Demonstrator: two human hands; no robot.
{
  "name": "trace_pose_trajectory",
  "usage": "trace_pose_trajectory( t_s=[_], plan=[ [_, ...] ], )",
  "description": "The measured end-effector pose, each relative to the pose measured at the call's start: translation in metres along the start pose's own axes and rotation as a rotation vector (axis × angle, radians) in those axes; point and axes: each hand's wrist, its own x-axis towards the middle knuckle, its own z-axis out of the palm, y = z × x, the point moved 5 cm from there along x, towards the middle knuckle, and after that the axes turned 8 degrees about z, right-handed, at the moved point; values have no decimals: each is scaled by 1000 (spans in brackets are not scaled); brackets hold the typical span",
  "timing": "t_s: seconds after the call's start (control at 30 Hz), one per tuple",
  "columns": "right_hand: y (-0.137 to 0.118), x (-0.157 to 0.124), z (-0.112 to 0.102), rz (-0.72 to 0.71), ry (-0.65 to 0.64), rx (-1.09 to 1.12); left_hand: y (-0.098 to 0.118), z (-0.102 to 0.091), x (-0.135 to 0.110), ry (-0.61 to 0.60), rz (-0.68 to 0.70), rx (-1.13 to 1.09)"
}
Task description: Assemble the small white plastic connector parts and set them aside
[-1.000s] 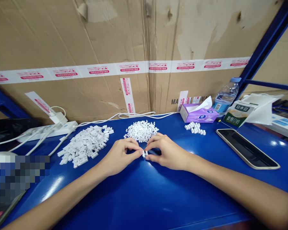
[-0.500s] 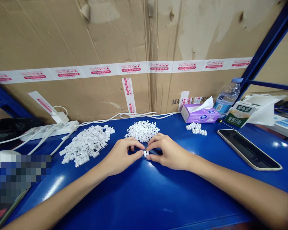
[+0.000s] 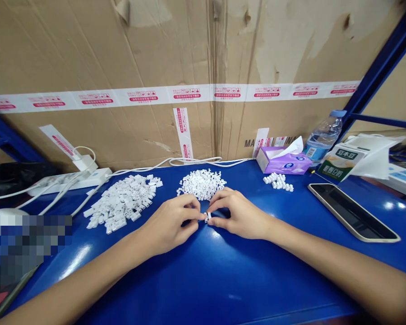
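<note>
Both my hands meet over the blue table [image 3: 223, 275], with a tiny white plastic part [image 3: 208, 217] pinched between their fingertips. My left hand [image 3: 167, 219] holds it from the left and my right hand [image 3: 238, 214] from the right. Its shape is mostly hidden by my fingers. Just behind my fingers lies a heap of small white plastic pieces [image 3: 201, 184]. Further left is a spread of larger flat white plastic pieces [image 3: 122, 201], and to the right sits a small cluster of white pieces [image 3: 278, 181].
A phone [image 3: 353, 212] lies at the right, behind it a tissue box [image 3: 284, 163], water bottle [image 3: 323, 137] and carton [image 3: 340, 164]. A white power strip [image 3: 69, 180] with cables runs along the back left, against a taped cardboard wall [image 3: 122, 45].
The white part has shifted slightly right between my fingertips, and my left fingers have closed further around it. The view has drifted a little, while the heaps stay unmoved.
</note>
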Motion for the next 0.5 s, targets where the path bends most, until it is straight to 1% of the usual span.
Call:
trace_pose_trajectory(
  t_s=[0.07, 0.13, 0.23, 0.4, 0.5],
  plan=[
    [0, 0, 1, 2, -2, -6, 1, 0, 0, -17, 20, 66],
    [0, 0, 1, 3, -7, -8, 3, 0, 0, -28, 22, 86],
    [0, 0, 1, 3, -8, -5, 2, 0, 0, -13, 2, 30],
    [0, 0, 0, 12, -7, 5, -1, 0, 0, 68, -40, -68],
    [0, 0, 0, 14, -9, 3, -4, 1, -2, 70, -74, -87]
  ],
)
